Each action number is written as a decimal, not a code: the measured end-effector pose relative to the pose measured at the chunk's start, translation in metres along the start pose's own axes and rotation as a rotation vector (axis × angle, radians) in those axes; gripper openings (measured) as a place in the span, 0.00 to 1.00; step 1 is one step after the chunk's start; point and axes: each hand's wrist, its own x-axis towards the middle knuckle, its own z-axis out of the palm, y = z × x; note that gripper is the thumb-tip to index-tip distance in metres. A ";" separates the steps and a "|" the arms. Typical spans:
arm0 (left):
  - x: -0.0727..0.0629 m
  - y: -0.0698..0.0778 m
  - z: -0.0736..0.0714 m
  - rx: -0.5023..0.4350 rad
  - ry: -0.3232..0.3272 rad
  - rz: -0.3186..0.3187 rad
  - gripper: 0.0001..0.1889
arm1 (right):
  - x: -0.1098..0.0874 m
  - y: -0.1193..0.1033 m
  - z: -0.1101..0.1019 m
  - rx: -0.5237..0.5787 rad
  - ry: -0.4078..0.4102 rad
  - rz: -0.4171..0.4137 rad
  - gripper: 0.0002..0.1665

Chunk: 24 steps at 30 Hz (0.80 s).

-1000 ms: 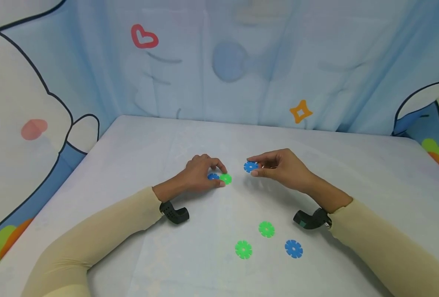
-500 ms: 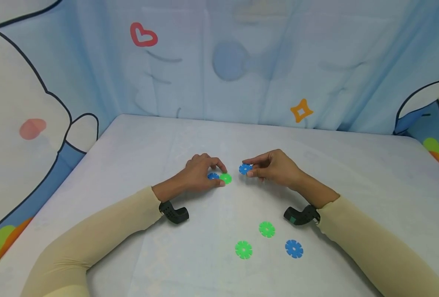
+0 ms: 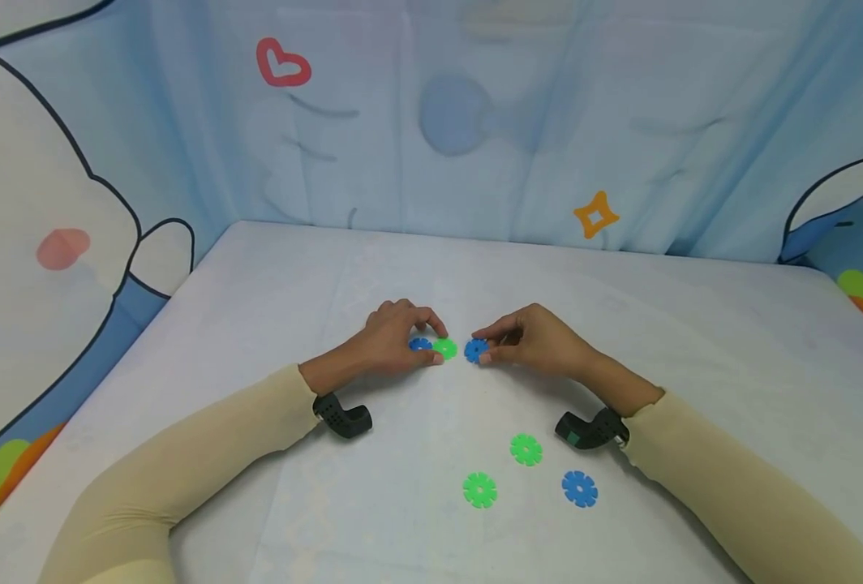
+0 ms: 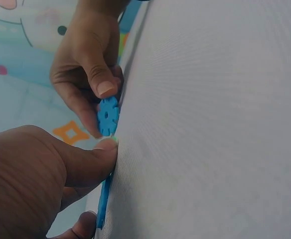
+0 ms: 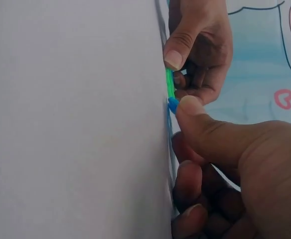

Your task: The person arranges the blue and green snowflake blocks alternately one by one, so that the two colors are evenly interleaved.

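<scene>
My left hand [image 3: 393, 342] lies low at mid-table and pinches a green notched plastic disc [image 3: 446, 349] between thumb and finger. A blue notched disc [image 3: 420, 344] adjoins it on the palm side, partly hidden by the hand. Opposite, my right hand [image 3: 543, 344] pinches another blue notched disc [image 3: 474, 350] by its edge, tilted, just right of the green one. In the left wrist view this blue disc [image 4: 107, 116] stands with its slots facing my left thumb. The right wrist view has the green disc [image 5: 170, 82] end right at the blue disc [image 5: 173, 104].
Nearer the front of the white-covered table [image 3: 373, 503] lie two loose green discs, one at the left [image 3: 479, 490] and one farther back [image 3: 525, 449], plus a loose blue disc [image 3: 580, 489]. A printed blue curtain [image 3: 461, 186] hangs behind the table.
My right hand has moved left and down with its blue disc, bringing it close to the green one. The left hand and the loose discs have stayed in place.
</scene>
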 end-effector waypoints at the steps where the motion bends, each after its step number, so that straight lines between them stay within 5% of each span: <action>1: 0.000 0.000 0.000 0.000 -0.001 -0.001 0.15 | 0.000 -0.001 0.001 -0.015 -0.002 -0.005 0.20; 24: 0.000 -0.001 -0.001 -0.002 0.001 0.019 0.15 | -0.002 -0.011 0.010 -0.147 0.024 0.013 0.19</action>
